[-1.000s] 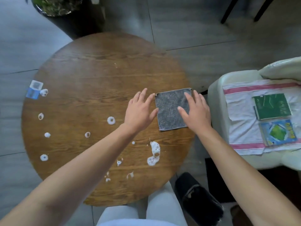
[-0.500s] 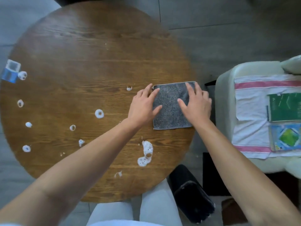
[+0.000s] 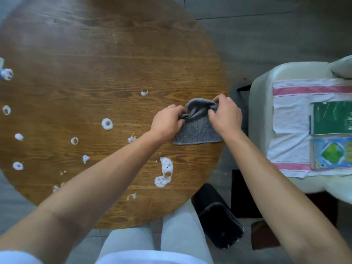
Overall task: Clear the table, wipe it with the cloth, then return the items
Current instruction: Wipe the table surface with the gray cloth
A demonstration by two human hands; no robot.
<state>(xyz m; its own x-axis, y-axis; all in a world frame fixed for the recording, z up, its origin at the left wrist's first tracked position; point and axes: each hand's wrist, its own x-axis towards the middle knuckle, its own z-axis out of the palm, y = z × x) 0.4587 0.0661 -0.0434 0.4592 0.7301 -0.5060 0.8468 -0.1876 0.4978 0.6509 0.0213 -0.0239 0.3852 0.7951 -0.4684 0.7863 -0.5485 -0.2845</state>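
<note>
A grey cloth (image 3: 198, 131) lies near the right edge of the round wooden table (image 3: 95, 63). Its far half is bunched up and lifted. My left hand (image 3: 167, 121) pinches the cloth's far left part with curled fingers. My right hand (image 3: 225, 116) grips the far right part the same way. White foam blobs and rings dot the table, the largest one (image 3: 164, 174) near the front edge. A green book (image 3: 332, 118) and a blue booklet (image 3: 332, 154) lie on a white towel with pink stripes (image 3: 291, 115) on a pale seat at the right.
A dark bag (image 3: 217, 218) stands on the floor between my legs and the pale seat (image 3: 261, 103). A small blue and white item (image 3: 4, 73) sits at the table's far left edge. Grey tiled floor surrounds the table.
Both hands lay flat on the spread cloth before. Now their fingers have curled and gathered its far edge toward me, bunching it. The view has tilted closer to the table.
</note>
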